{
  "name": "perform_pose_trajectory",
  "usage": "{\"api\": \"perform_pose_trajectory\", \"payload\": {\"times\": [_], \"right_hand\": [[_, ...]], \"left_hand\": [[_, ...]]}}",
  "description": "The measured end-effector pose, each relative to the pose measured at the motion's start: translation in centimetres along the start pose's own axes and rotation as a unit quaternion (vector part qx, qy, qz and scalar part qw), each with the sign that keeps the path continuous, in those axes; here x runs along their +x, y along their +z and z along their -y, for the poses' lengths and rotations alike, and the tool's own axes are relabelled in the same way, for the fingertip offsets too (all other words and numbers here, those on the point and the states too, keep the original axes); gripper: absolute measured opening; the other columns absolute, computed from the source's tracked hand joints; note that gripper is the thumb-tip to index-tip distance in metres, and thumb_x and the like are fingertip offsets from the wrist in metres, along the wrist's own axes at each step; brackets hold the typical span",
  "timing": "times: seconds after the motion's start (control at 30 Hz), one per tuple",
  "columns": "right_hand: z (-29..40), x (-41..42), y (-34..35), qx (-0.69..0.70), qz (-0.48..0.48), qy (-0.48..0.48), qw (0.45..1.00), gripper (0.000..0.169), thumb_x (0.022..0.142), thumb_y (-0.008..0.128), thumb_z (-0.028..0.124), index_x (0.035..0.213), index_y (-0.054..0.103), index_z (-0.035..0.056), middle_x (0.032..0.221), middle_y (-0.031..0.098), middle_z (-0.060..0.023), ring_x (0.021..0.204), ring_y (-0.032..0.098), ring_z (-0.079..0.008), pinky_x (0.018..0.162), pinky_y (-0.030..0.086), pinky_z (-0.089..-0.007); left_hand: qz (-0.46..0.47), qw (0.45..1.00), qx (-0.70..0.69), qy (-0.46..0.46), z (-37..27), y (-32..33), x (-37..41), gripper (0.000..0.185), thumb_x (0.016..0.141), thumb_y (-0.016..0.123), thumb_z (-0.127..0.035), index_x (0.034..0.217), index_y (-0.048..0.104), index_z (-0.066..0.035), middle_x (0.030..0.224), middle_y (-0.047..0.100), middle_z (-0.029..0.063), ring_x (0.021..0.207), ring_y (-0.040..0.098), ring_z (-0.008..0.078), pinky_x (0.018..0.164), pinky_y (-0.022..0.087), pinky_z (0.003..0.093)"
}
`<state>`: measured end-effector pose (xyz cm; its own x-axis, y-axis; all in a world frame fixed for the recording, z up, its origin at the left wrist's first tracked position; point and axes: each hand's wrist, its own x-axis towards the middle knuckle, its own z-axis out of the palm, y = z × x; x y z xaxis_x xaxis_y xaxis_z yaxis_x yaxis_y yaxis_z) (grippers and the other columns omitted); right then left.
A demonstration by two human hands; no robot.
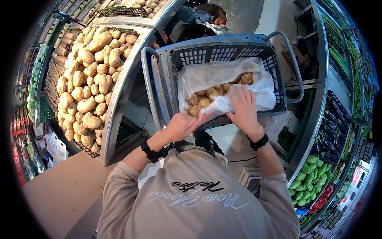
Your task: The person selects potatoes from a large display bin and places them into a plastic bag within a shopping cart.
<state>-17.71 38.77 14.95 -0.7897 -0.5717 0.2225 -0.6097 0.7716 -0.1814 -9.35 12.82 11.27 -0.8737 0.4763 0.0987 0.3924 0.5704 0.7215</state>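
Before me a black plastic crate [197,56] with grey metal handles holds an opened white plastic bag [206,73]. Potatoes [212,92] lie inside the bag. My left hand [181,125] is at the crate's near left corner, its fingers closed on the bag's edge. Over the near side of the bag is my right hand [244,112], fingers spread and pressed against the white plastic; whether it pinches any of it is unclear. Both wrists wear black bands.
On the left, a metal-edged stand [126,74] bears a large heap of potatoes [86,89], with long roots [55,80] beyond. At the right a curved display shelf [316,110] holds eggplants [331,136] and green vegetables [310,179]. An opened carton [213,13] stands behind the crate.
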Motion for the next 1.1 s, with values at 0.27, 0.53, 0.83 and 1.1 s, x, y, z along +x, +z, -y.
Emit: {"api": "perform_pose_trajectory", "payload": {"times": [0.27, 0.53, 0.83, 1.1], "right_hand": [[-5.0, -3.3, 3.3, 0.37, 0.011, 0.315, 0.874, 0.017, 0.087, 0.054, 0.006, 0.096, 0.067, -0.001, 0.074, 0.065, -0.0048, 0.07, 0.062, -0.0197, 0.065, 0.046, -0.0322], [-4.3, 0.0, -4.7, 0.685, -0.177, 0.387, 0.591, 0.022, 0.096, 0.046, 0.007, 0.103, 0.065, -0.0025, 0.097, 0.069, -0.0084, 0.085, 0.065, -0.0141, 0.075, 0.05, -0.0269], [0.1, 0.5, -3.1, 0.709, -0.172, 0.332, 0.598, 0.018, 0.091, 0.056, 0.003, 0.105, 0.066, -0.0018, 0.1, 0.068, -0.0045, 0.088, 0.062, -0.0099, 0.079, 0.048, -0.0248], [4.0, 1.5, -2.4, 0.546, -0.151, 0.243, 0.787, 0.022, 0.09, 0.056, 0.014, 0.102, 0.06, -0.0043, 0.09, 0.067, -0.0192, 0.082, 0.065, -0.0314, 0.074, 0.048, -0.0353]], "left_hand": [[-0.087, 0.982, -0.128, -0.109, -1.5, -0.2, 2.9, 0.036, 0.094, 0.054, -0.018, 0.066, 0.051, 0.004, 0.056, 0.041, 0.0181, 0.047, 0.039, 0.0301, 0.047, 0.035, 0.0369], [-0.087, 0.978, -0.189, 0.01, -8.2, -3.8, 7.5, 0.036, 0.095, 0.053, -0.017, 0.066, 0.048, 0.004, 0.054, 0.034, 0.0111, 0.048, 0.029, 0.0171, 0.047, 0.031, 0.0328], [-0.11, 0.945, -0.258, -0.171, -6.6, -0.6, 10.1, 0.021, 0.079, 0.07, -0.017, 0.088, 0.06, 0.001, 0.079, 0.06, 0.01, 0.073, 0.053, 0.0181, 0.067, 0.044, 0.0336], [-0.053, 0.956, -0.284, -0.055, -3.9, 6.8, 12.0, 0.037, 0.079, 0.067, -0.016, 0.111, 0.057, -0.001, 0.103, 0.063, 0.0148, 0.099, 0.06, 0.0257, 0.086, 0.047, 0.0389]]}}
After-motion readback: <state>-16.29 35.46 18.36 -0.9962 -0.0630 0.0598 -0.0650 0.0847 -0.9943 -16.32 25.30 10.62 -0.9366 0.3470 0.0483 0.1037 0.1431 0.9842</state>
